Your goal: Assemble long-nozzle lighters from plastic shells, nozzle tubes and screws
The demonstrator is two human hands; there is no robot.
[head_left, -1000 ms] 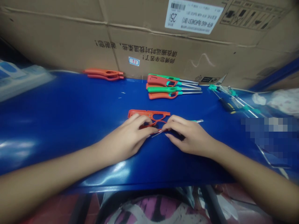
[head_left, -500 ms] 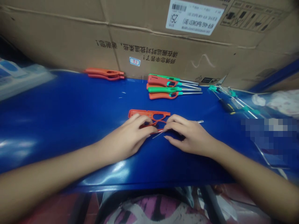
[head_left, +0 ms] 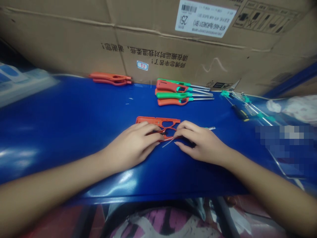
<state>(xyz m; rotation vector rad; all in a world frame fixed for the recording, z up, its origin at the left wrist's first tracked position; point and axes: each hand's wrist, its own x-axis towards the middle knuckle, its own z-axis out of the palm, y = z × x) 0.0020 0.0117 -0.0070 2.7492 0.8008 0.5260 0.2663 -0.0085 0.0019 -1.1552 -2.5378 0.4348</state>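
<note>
In front of me two orange lighter casing halves lie side by side on the blue table. The farther half (head_left: 158, 119) lies flat with its hollow side up, behind my fingers. My left hand (head_left: 135, 145) grips the nearer casing half (head_left: 169, 139), its fingertips pressed in beside the trigger opening. At the other end of that half, the fingertips of my right hand (head_left: 198, 140) are closed on its edge. A thin pale strip (head_left: 167, 143) sticks out below the right fingertips. Beyond the right hand shows the tip of a metal tube (head_left: 211, 128); its rest is hidden.
Several orange and green lighters with metal tubes (head_left: 184, 96) lie stacked at the back. Orange casings (head_left: 110, 78) are at the back left. On the right are metal tubes with green parts (head_left: 255, 107) and a dark screwdriver (head_left: 240, 113). A cardboard box (head_left: 81, 43) walls off the back.
My left fingers have shifted slightly left, baring more of the trigger opening. The right hand is almost still, and the nearer casing half stays between both hands.
</note>
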